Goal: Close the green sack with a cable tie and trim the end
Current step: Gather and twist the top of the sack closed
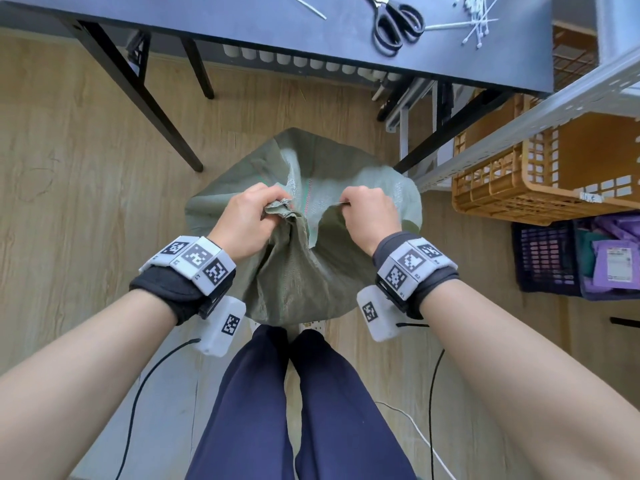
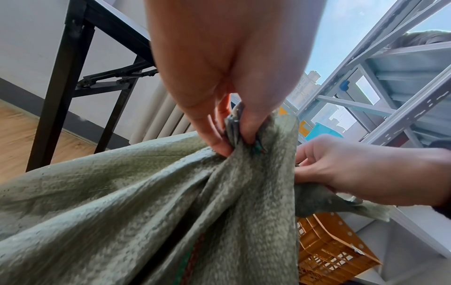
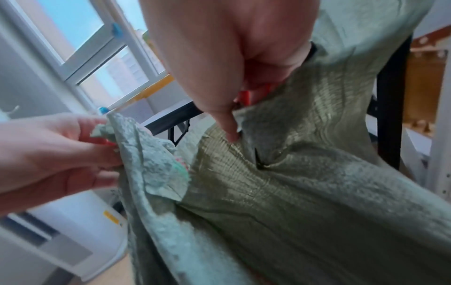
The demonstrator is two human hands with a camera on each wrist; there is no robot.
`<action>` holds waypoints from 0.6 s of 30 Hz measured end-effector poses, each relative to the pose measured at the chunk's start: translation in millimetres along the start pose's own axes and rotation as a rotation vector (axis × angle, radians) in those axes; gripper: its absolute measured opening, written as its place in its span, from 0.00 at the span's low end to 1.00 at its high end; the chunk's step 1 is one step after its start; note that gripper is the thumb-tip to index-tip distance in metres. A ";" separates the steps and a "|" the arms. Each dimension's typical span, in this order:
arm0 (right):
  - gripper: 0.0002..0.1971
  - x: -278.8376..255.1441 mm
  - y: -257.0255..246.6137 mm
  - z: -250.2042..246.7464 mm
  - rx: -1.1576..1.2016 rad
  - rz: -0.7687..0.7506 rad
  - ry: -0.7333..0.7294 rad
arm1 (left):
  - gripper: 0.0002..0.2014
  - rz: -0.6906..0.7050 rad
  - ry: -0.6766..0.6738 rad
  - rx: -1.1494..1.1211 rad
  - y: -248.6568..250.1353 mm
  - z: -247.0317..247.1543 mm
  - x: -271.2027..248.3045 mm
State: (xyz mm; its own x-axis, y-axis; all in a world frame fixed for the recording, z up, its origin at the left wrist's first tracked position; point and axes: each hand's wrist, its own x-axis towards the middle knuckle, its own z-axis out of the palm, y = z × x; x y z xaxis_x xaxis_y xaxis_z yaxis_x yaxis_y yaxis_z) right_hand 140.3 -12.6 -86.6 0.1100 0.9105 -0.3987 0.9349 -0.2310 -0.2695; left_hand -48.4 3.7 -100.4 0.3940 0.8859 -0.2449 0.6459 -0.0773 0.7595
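The green woven sack (image 1: 304, 271) stands on the floor in front of my legs, its mouth partly open. My left hand (image 1: 268, 211) pinches a bunched fold of the sack's rim (image 2: 236, 127) between thumb and fingers. My right hand (image 1: 349, 204) grips the opposite side of the rim (image 3: 246, 135), a short way to the right. The two hands are apart, with the sack's pale inner face (image 1: 304, 188) showing between them. White cable ties (image 1: 476, 20) lie in a loose heap on the table's far right. Black-handled scissors (image 1: 394, 22) lie beside them.
The dark table (image 1: 242, 26) stands beyond the sack on black legs (image 1: 138, 95). A grey metal shelf rack (image 1: 554, 109) and an orange crate (image 1: 540, 168) are at the right, a dark crate (image 1: 547, 258) below them. Cables trail on the wooden floor (image 1: 86, 168).
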 end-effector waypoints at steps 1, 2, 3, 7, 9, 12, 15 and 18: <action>0.13 0.2 -2.6 1.2 0.088 0.025 -0.007 | 0.14 0.004 -0.012 -0.005 0.3 0.5 0.6; 0.13 0.6 -5.8 2.0 0.165 0.046 -0.012 | 0.14 0.007 -0.023 -0.011 1.0 0.7 1.2; 0.14 1.6 -9.1 2.7 0.226 0.069 -0.018 | 0.14 0.015 -0.030 -0.017 1.0 1.2 1.7; 0.13 8.0 -16.2 6.6 0.437 0.145 -0.018 | 0.16 0.004 -0.084 -0.063 6.8 2.3 2.0; 0.13 12.5 -18.4 10.4 0.515 0.177 0.000 | 0.17 -0.047 -0.137 -0.097 12.4 4.1 1.1; 0.12 19.7 -24.6 15.3 0.642 0.231 0.006 | 0.28 -0.121 -0.198 -0.125 19.5 10.4 2.1; 0.12 24.3 -29.7 17.6 0.722 0.252 -0.023 | 0.34 -0.154 -0.126 -0.080 21.0 21.4 4.7; 0.13 25.4 -28.4 19.5 0.822 0.282 -0.084 | 0.33 -0.166 -0.035 -0.026 20.1 30.9 8.8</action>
State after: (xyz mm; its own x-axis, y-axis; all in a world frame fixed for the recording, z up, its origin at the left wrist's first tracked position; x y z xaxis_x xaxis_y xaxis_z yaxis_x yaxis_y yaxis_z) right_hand 109.9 10.3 -106.2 0.2449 0.7611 -0.6006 0.3331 -0.6478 -0.6851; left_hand -11.8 -4.2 -105.9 0.3061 0.8690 -0.3887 0.6870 0.0810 0.7221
